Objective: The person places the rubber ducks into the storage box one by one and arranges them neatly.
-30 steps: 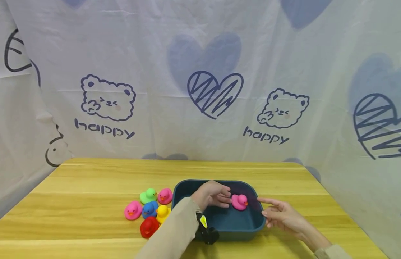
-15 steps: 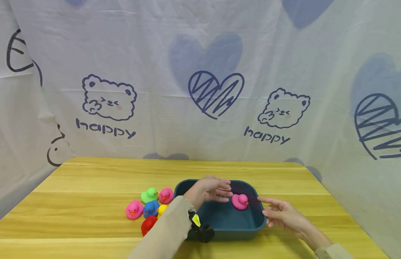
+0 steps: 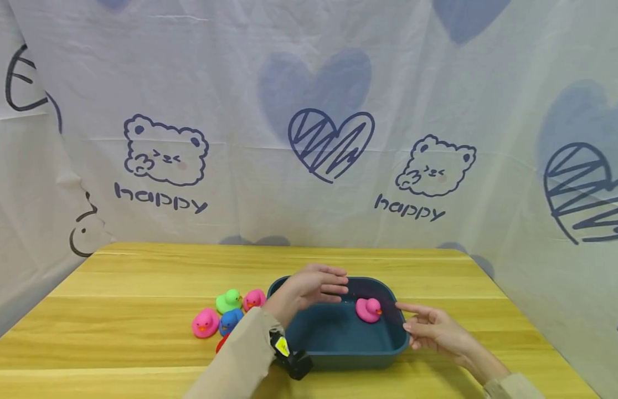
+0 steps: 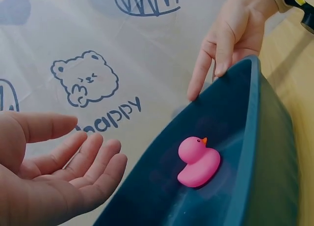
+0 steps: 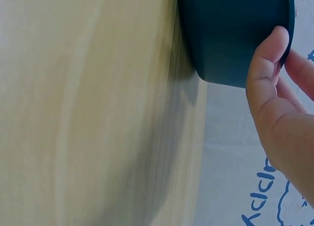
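A pink rubber duck [image 3: 369, 310] sits inside a dark blue plastic tub [image 3: 356, 361], towards its right end. Over the tub's left part hovers my left hand [image 3: 308, 288], its fingers loosely extended and nothing in them. The left wrist view shows that empty palm [image 4: 64, 179] beside the tub, apart from the duck. At the tub's right end, my right hand [image 3: 441, 335] holds the rim, the thumb [image 5: 274, 42] against the outer wall and the index finger at the rim's edge.
Left of the tub sit several more rubber ducks: a green one [image 3: 229, 301], a pink one [image 3: 206, 323], a blue one [image 3: 230, 321] and a partly hidden red one. My left sleeve [image 3: 239, 354] covers part of the group. A printed cloth [image 3: 249, 210] hangs behind the wooden table [image 3: 154, 277].
My left hand has drawn back up and to the left, away from the pink duck in the tub. Its sleeve now hides the yellow duck. The right hand stays at the rim.
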The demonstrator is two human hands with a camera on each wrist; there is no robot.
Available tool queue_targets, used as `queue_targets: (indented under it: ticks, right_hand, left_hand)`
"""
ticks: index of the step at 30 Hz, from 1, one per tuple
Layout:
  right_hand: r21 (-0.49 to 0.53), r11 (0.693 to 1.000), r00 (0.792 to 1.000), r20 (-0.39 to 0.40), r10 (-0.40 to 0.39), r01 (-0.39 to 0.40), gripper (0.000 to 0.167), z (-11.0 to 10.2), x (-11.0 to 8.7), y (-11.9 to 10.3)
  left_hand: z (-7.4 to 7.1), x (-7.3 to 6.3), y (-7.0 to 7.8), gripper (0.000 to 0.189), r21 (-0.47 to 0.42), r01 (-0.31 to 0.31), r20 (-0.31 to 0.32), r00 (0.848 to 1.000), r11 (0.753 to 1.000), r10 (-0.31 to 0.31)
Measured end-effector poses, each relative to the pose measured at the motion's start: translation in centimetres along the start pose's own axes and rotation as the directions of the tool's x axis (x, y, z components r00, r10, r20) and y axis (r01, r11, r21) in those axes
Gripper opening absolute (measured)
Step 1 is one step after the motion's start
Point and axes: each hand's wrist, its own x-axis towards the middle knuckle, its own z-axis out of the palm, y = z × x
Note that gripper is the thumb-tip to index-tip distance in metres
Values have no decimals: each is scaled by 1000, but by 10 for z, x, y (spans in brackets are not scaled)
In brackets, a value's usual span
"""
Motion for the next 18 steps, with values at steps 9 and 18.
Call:
queue_targets:
  ticks: [9, 18]
  right_hand:
    - [-7, 1000, 1000, 3, 3, -3, 54, 1, 1, -1]
    - [6, 1000, 1000, 20, -7, 7, 51, 0, 1, 1]
  left_hand:
    - [-5, -15, 3, 31, 70, -120, 35, 992, 990, 118]
    - [-9, -30, 3, 28, 266, -206, -24, 975, 942, 220]
